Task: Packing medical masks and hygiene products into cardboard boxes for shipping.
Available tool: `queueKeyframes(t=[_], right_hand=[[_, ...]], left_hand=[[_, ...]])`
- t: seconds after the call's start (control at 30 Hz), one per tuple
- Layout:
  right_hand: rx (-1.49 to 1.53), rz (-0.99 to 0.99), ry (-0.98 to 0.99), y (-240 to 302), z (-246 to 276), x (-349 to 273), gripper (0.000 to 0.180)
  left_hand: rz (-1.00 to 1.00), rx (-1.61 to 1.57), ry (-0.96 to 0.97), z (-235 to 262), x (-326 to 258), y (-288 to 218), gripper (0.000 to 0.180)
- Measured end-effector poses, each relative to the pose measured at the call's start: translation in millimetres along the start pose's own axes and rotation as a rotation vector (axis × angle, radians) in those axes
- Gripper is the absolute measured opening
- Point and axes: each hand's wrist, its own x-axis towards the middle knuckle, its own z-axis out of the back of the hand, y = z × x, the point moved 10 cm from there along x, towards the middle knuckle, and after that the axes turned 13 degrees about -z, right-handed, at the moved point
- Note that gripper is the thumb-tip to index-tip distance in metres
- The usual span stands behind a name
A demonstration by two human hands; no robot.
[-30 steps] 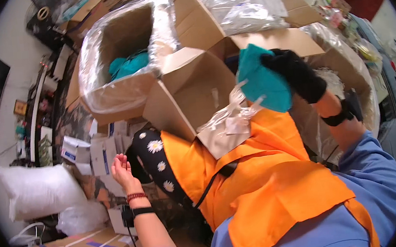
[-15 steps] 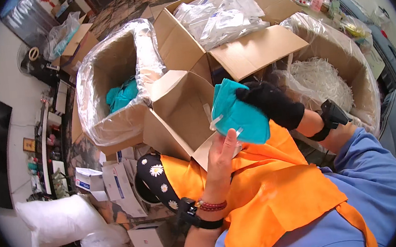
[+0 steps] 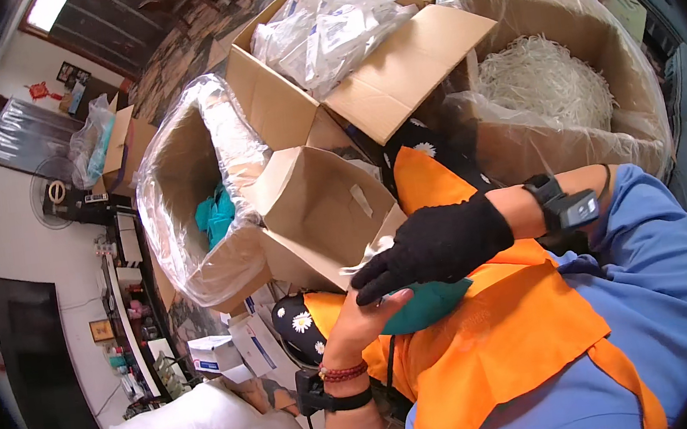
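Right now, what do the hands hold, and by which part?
A teal cloth, pressed between the bare left hand beneath and the gloved right hand on top.

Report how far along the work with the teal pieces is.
Done: some teal pieces already lie in the plastic-lined box. In hand: one teal piece is pressed between the bare left hand and the gloved right hand over the orange cloth. Left: that piece is not yet in the box.

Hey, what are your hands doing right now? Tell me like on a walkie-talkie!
Right hand, black glove, pressing down on teal pouch. Left hand, bare, cupping it from below. Orange cloth under both. Nothing in the way.
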Motion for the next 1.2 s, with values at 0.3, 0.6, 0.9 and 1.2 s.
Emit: queueKeyframes(t=[0.3, 0.6, 0.9, 1.2], right_hand=[[-0.086, -0.336, -0.004, -74, -11, -29, 0.019], [0.123, -0.284, -0.241, -67, -3, -41, 0.05], [-0.23, -0.385, -0.231, -78, -27, -33, 0.021], [-0.12, -0.05, 0.196, -30, -68, -61, 0.013]], left_hand=[[0.052, 0.21, -0.042, -2, 0, -15, 0.047], [-0.047, 0.719, -0.039, -11, 19, -54, 0.023], [-0.064, 1.054, -0.114, -22, 29, -62, 0.024], [-0.206, 0.923, -0.459, 1, -2, -7, 0.027]])
